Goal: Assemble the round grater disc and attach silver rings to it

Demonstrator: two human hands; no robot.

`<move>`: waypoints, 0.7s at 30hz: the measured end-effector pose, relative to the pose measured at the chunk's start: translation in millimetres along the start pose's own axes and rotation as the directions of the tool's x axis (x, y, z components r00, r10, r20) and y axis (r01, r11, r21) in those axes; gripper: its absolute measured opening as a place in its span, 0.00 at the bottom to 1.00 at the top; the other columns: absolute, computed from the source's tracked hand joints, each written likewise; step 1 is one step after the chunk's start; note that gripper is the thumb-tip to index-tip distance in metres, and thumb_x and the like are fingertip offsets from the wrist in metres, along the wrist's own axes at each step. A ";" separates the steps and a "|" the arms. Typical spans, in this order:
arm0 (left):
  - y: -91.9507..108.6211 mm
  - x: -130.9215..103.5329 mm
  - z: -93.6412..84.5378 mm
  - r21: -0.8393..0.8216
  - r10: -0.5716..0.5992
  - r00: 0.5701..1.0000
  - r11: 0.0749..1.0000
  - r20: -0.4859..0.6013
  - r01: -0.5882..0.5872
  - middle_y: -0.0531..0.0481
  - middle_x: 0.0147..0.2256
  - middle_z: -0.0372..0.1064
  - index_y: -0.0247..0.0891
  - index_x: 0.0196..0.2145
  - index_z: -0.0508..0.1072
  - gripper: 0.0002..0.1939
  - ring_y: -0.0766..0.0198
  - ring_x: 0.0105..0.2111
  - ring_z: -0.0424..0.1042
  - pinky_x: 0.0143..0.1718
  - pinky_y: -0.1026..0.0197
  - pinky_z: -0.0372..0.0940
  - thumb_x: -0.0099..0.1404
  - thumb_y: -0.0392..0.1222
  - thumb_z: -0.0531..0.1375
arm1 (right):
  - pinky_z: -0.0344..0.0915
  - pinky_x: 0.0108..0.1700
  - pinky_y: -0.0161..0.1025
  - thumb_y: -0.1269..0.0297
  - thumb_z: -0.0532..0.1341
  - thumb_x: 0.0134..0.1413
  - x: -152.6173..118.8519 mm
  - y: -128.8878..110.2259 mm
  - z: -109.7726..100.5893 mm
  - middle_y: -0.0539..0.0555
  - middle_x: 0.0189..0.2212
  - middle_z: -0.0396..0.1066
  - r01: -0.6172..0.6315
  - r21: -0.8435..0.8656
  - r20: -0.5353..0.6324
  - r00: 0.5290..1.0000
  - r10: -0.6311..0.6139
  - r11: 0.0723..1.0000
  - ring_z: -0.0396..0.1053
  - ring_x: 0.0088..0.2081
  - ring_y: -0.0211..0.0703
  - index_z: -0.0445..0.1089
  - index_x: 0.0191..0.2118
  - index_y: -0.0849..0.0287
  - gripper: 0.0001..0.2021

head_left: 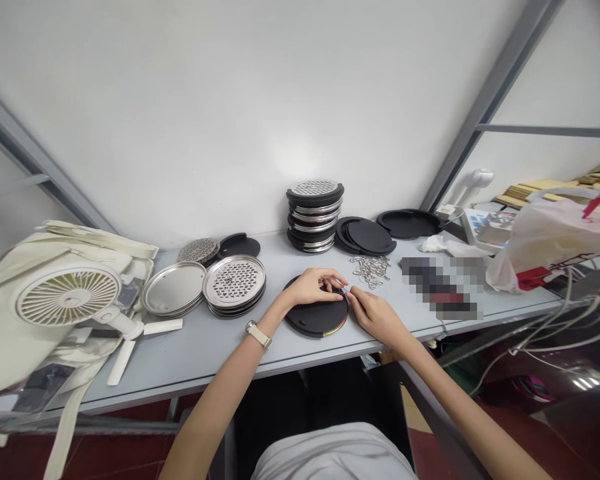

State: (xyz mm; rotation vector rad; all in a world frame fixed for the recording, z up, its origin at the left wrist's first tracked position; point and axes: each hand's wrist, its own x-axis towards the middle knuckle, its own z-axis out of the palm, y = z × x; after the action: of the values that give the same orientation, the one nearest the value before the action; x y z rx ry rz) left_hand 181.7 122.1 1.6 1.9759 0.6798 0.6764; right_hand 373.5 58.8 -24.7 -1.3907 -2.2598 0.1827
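A black round plate (314, 319) with a raised rim lies flat near the front edge of the table, a red and yellow strip showing on its near rim. My left hand (314, 287) reaches over its far side, fingers curled and pinched at the right part of the rim. My right hand (379, 319) meets it there from the right, thumb and fingers closed on a small silvery piece (347, 289) whose kind is too small to tell. Behind my right hand is a loose pile of small metal hooks or clips (371, 270).
Stacked black plates with metal graters (315, 213) stand by the wall, beside more black plates (370, 236). To the left are graters (234, 281), shiny metal lids (174, 288) and a fan (73, 298) on a cream bag. A plastic bag (550, 233) sits at the right.
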 end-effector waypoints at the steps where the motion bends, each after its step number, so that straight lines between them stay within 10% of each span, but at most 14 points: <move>1: 0.1 0.0 0.0 -0.001 0.001 1.000 1.000 0.000 -0.001 0.45 0.37 0.72 0.34 0.42 0.73 0.19 0.68 0.32 0.69 0.33 0.66 0.60 0.53 0.41 0.65 | 0.56 0.27 0.35 0.62 0.43 0.65 -0.1 0.1 0.2 0.53 0.23 0.70 -0.001 -0.002 -0.001 1.000 0.001 1.000 0.68 0.24 0.44 0.60 0.32 0.56 0.13; 21: 2.6 -1.0 1.0 -0.002 -0.018 1.000 1.000 -0.005 0.018 0.46 0.37 0.71 0.33 0.42 0.73 0.17 0.70 0.30 0.65 0.33 0.66 0.60 0.53 0.39 0.64 | 0.56 0.27 0.34 0.62 0.44 0.65 0.3 -0.8 -2.0 0.52 0.22 0.69 0.004 0.054 0.014 1.000 -0.005 0.999 0.66 0.23 0.42 0.60 0.31 0.56 0.13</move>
State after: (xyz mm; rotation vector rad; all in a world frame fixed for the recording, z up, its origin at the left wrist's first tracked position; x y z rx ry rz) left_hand 182.1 119.7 3.2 1.9643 0.6990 0.6714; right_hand 373.7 58.5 -22.5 -1.3605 -2.2525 0.2511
